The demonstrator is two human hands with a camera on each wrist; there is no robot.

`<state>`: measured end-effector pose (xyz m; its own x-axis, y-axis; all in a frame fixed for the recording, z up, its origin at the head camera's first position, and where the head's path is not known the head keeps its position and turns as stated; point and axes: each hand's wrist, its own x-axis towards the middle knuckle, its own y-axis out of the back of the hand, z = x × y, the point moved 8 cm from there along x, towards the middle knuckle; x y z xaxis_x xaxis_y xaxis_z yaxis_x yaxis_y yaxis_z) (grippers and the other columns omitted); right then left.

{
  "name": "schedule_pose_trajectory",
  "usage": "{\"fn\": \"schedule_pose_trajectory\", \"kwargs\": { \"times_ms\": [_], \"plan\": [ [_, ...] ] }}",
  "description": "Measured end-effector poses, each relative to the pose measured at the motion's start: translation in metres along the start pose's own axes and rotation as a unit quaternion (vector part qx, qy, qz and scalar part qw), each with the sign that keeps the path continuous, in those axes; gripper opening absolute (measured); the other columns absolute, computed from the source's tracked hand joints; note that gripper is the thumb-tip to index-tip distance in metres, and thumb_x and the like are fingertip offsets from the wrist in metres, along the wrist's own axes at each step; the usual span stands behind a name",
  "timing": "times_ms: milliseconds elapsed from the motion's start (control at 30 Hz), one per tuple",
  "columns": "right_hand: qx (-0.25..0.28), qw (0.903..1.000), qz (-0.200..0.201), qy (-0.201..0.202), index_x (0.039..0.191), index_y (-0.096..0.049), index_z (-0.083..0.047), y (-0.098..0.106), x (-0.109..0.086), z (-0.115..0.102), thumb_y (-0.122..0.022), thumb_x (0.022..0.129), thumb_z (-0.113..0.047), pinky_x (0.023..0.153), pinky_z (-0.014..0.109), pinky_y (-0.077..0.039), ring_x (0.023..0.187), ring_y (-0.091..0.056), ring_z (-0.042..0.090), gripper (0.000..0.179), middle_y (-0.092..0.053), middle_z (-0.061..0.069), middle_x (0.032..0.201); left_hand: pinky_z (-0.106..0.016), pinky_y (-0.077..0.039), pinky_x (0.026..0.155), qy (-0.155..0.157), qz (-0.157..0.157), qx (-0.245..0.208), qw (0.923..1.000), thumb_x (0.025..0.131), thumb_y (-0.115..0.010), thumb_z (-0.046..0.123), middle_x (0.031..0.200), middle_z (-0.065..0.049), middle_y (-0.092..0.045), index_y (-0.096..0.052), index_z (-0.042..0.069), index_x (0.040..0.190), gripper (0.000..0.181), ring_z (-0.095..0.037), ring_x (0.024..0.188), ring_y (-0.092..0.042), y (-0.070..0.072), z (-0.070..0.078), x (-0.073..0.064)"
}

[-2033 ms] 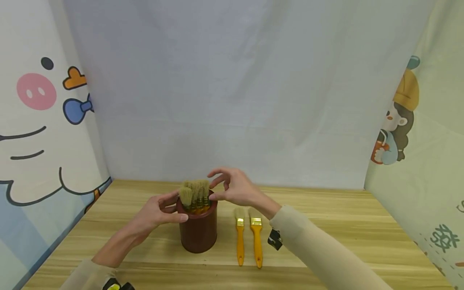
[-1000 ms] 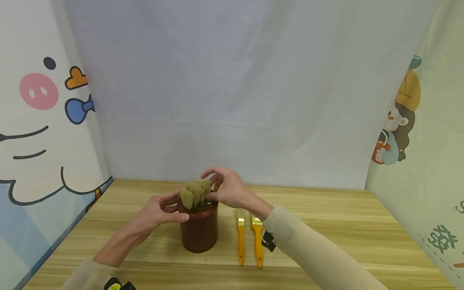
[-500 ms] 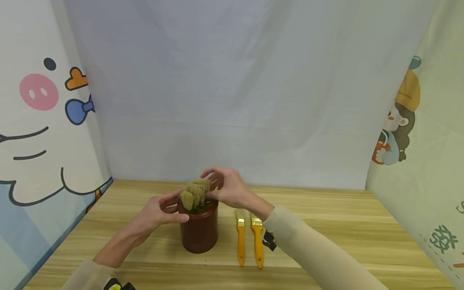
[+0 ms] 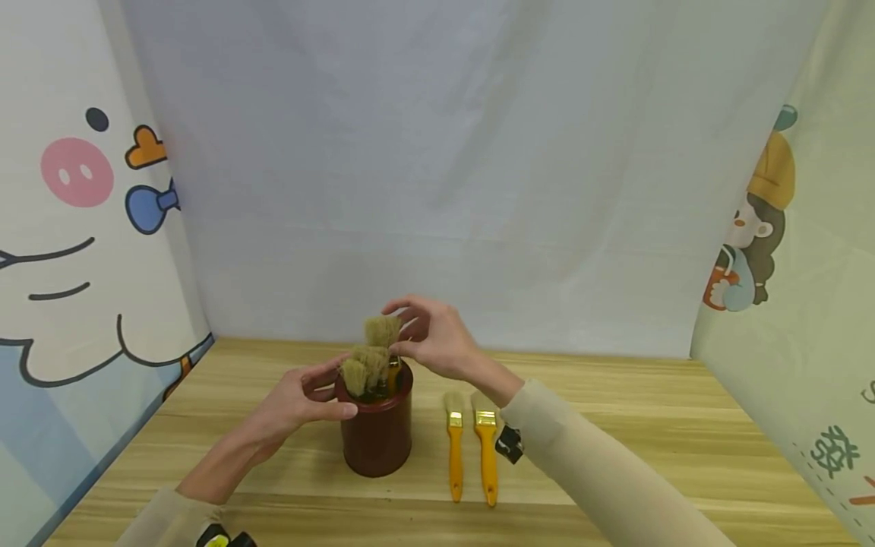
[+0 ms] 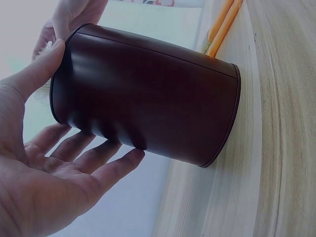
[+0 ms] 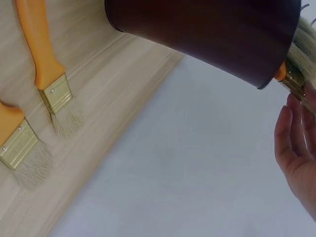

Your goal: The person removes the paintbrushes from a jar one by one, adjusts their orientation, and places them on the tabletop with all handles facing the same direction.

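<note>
A dark brown cylindrical pot (image 4: 376,441) stands upright on the table, with several paintbrushes (image 4: 355,376) in it, bristles up. My left hand (image 4: 294,403) holds the pot near its top: in the left wrist view the thumb lies at the rim and the fingertips rest along the side. At the pot's right rim my right hand (image 4: 437,338) pinches one paintbrush (image 4: 383,330) by its metal band. Its bristles stand above the others, while the lower handle is hidden inside the pot. In the right wrist view a bit of orange handle shows at the rim.
Two orange-handled paintbrushes, a narrow one (image 4: 455,456) and a wider one (image 4: 488,463), lie side by side on the wooden table (image 4: 615,456), right of the pot. A pale cloth (image 4: 437,190) hangs behind, with printed cloths at both sides.
My right hand first closed in on the brushes at the pot's right rim. Since half a second ago it has risen, raising one paintbrush above the rest. The left hand stays on the pot.
</note>
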<state>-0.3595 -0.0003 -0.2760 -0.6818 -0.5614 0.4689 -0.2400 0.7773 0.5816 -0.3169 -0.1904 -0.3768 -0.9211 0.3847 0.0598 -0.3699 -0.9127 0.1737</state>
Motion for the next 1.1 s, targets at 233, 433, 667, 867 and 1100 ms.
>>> {"fn": "schedule_pose_trajectory", "kwargs": {
  "times_ms": [233, 433, 667, 867, 1100],
  "plan": [
    [0.006, 0.9999, 0.011, 0.004, 0.129, -0.070, -0.009, 0.011, 0.004, -0.006, -0.083, 0.089, 0.002, 0.079, 0.035, -0.061, 0.090, -0.074, 0.019, 0.043, -0.074, 0.012, 0.114, -0.054, -0.046, 0.111, 0.003, -0.001, -0.002, 1.0000, 0.096, -0.080, 0.019, 0.164, -0.024, -0.036, -0.030, 0.010, 0.167, 0.088, -0.050, 0.147, -0.037, 0.000, 0.000, 0.000],
    [0.019, 0.9995, 0.021, 0.016, 0.130, -0.071, -0.007, 0.023, 0.008, -0.014, -0.081, 0.090, 0.004, 0.079, 0.035, -0.062, 0.091, -0.075, 0.021, 0.043, -0.073, 0.012, 0.113, -0.053, -0.044, 0.113, 0.013, 0.009, -0.001, 0.9999, 0.094, -0.082, 0.020, 0.165, -0.025, -0.035, -0.026, 0.003, 0.167, 0.093, -0.046, 0.147, -0.039, 0.001, 0.000, -0.001],
    [0.027, 0.9984, 0.031, 0.039, 0.130, -0.070, -0.005, 0.036, 0.011, -0.027, -0.081, 0.090, 0.006, 0.078, 0.034, -0.062, 0.091, -0.076, 0.022, 0.043, -0.073, 0.013, 0.112, -0.051, -0.045, 0.113, 0.013, 0.008, -0.006, 0.9999, 0.094, -0.082, 0.019, 0.166, -0.027, -0.031, -0.022, -0.002, 0.166, 0.097, -0.046, 0.147, -0.038, 0.001, -0.001, -0.001],
    [0.033, 0.9972, 0.044, 0.050, 0.131, -0.070, -0.004, 0.048, 0.014, -0.040, -0.080, 0.090, 0.006, 0.077, 0.034, -0.062, 0.090, -0.075, 0.019, 0.044, -0.074, 0.011, 0.111, -0.047, -0.048, 0.110, 0.008, 0.008, -0.013, 0.9999, 0.093, -0.082, 0.017, 0.166, -0.026, -0.032, -0.024, 0.001, 0.167, 0.095, -0.047, 0.147, -0.038, -0.001, 0.000, 0.000],
    [0.043, 0.9959, 0.056, 0.056, 0.132, -0.070, -0.004, 0.059, 0.014, -0.052, -0.080, 0.090, 0.007, 0.079, 0.036, -0.063, 0.092, -0.076, 0.021, 0.044, -0.074, 0.012, 0.111, -0.047, -0.048, 0.110, 0.003, 0.005, -0.012, 0.9999, 0.094, -0.081, 0.017, 0.165, -0.025, -0.033, -0.028, 0.005, 0.167, 0.091, -0.048, 0.148, -0.036, -0.001, 0.000, 0.000]
  ]
}}
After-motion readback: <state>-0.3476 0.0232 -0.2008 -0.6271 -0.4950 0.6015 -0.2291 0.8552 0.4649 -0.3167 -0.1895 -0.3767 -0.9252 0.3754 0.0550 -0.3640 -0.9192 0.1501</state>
